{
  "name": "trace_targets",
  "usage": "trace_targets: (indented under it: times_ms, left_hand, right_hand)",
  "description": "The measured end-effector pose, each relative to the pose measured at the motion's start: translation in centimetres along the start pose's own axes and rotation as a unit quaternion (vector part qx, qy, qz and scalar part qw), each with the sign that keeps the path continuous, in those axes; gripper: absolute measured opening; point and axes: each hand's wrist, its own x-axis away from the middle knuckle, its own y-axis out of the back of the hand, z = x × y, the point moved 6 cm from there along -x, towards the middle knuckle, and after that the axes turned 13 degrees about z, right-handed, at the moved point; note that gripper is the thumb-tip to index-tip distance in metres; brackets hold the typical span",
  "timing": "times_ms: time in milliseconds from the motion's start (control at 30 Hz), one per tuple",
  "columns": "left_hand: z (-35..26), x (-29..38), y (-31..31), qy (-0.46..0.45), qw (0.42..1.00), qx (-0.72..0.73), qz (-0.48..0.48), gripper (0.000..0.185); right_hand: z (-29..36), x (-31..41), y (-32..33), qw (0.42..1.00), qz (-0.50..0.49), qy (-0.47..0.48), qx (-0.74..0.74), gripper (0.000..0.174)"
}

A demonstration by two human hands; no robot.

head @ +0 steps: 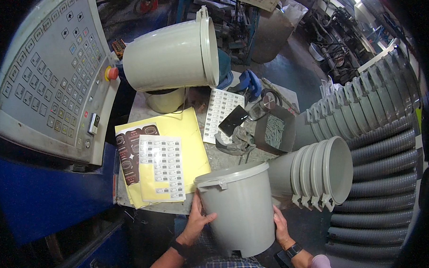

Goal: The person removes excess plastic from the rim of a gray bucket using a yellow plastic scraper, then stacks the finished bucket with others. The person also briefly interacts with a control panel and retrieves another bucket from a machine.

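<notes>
Between my two hands is a grey plastic bucket, rim up and tilted slightly, held in front of my body at the table's near edge. My left hand grips its left side just below the rim, thumb on the wall. My right hand presses against the lower right side, its fingers partly hidden behind the bucket. A small latch tab juts from the bucket's rim, and a notch shows at its base. Left of it lies a partly used sheet of printed stickers on yellow card.
Nested grey buckets lie on their sides at right, near black corrugated hoses. Another bucket lies at the back. The table holds a smartphone, a rag and a box of screws. A machine control panel stands left.
</notes>
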Motion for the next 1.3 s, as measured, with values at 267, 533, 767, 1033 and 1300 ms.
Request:
trace_targets:
  times_ms: [267, 533, 767, 1033, 1300]
  left_hand:
    - [0.2, -0.2, 0.4, -0.003, 1.000, 0.026, 0.005, 0.112]
    - [0.6, -0.6, 1.4, -0.040, 0.997, 0.055, 0.024, 0.091]
    - [4.0, -1.3, 2.5, 0.058, 0.973, 0.219, -0.047, 0.062]
    - [4.4, -5.9, 2.2, 0.042, 0.988, -0.078, 0.126, 0.067]
    - [8.4, -7.3, 3.8, 0.143, 0.989, 0.031, 0.000, 0.061]
  right_hand:
    - [0.5, -0.1, 0.0, 0.999, -0.007, -0.017, 0.029, 0.057]
    - [0.8, 1.0, 1.2, 0.999, -0.027, 0.026, -0.006, 0.056]
    - [-4.6, -3.3, -0.4, 0.941, 0.019, -0.194, -0.276, 0.058]
    - [-2.3, -3.4, 0.7, 0.991, -0.056, 0.066, -0.103, 0.069]
    - [-2.1, -6.5, -1.8, 0.970, -0.099, 0.041, 0.219, 0.064]
